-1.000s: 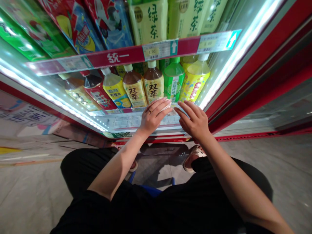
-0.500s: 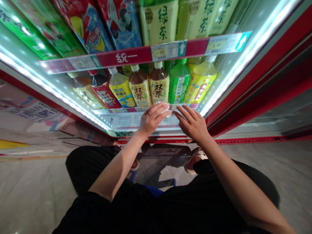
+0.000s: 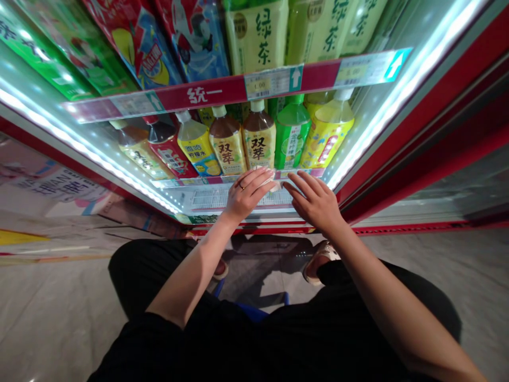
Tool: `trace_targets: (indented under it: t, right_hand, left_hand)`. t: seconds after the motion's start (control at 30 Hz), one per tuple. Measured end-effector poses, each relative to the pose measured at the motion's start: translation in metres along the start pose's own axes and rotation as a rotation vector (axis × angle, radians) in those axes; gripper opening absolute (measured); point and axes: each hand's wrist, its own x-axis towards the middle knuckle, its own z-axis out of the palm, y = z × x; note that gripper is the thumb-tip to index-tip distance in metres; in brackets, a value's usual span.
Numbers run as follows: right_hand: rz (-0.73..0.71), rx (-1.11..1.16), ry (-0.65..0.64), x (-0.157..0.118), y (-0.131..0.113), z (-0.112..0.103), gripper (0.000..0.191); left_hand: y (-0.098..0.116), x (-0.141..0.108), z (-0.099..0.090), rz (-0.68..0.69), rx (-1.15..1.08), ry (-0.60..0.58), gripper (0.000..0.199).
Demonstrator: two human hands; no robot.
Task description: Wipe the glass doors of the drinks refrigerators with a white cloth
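Note:
My left hand [image 3: 244,196], with a ring on one finger, is closed on a crumpled white tissue [image 3: 271,180]; part of the tissue is hidden beneath the fingers. It is in front of the lower shelf's label strip [image 3: 217,180]. Just to the right, my right hand [image 3: 316,200] has its fingers stretched out with nothing in them, the fingertips near the tissue. Behind the hands stand two brown tea bottles [image 3: 259,140], a green bottle [image 3: 293,138] and a yellow bottle [image 3: 328,135].
Lit cooler walls rise on both sides. An upper shelf edge [image 3: 204,94] with price tags carries large bottles. Below the hands lies a white wire rack [image 3: 209,198]. My knees and feet are before the red cooler base [image 3: 274,230], with a blue seat [image 3: 250,312] under me.
Hardly anything differs. The view has shifted very slightly, and both hands keep nearly the same place and pose.

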Motion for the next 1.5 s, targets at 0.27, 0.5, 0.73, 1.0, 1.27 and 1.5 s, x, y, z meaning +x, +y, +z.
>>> trace_targets:
  t: [0.27, 0.5, 0.73, 1.0, 1.27, 1.5]
  right_hand:
    - [-0.008, 0.017, -0.037, 0.001, -0.001, -0.003, 0.049]
    - [0.003, 0.071, -0.057, 0.006, -0.002, -0.003, 0.051]
    - [-0.018, 0.049, -0.033, 0.005, -0.002, -0.002, 0.048]
    - [-0.048, 0.018, -0.011, 0.007, -0.003, -0.003, 0.043]
    - [-0.018, 0.067, -0.040, 0.006, -0.002, -0.003, 0.050]
    - [-0.085, -0.017, 0.029, 0.008, -0.004, -0.003, 0.043]
  left_hand:
    - [-0.002, -0.005, -0.012, 0.028, -0.011, -0.083, 0.035]
    - [0.007, -0.003, -0.004, -0.032, -0.055, -0.030, 0.032]
    - [0.008, -0.005, -0.004, -0.200, -0.025, 0.139, 0.037]
    - [0.010, -0.005, 0.005, -0.210, 0.041, 0.129, 0.048]
    - [0.004, -0.026, 0.000, -0.173, 0.065, 0.122, 0.041]
    - [0.009, -0.007, 0.005, -0.230, 0.039, 0.194, 0.039]
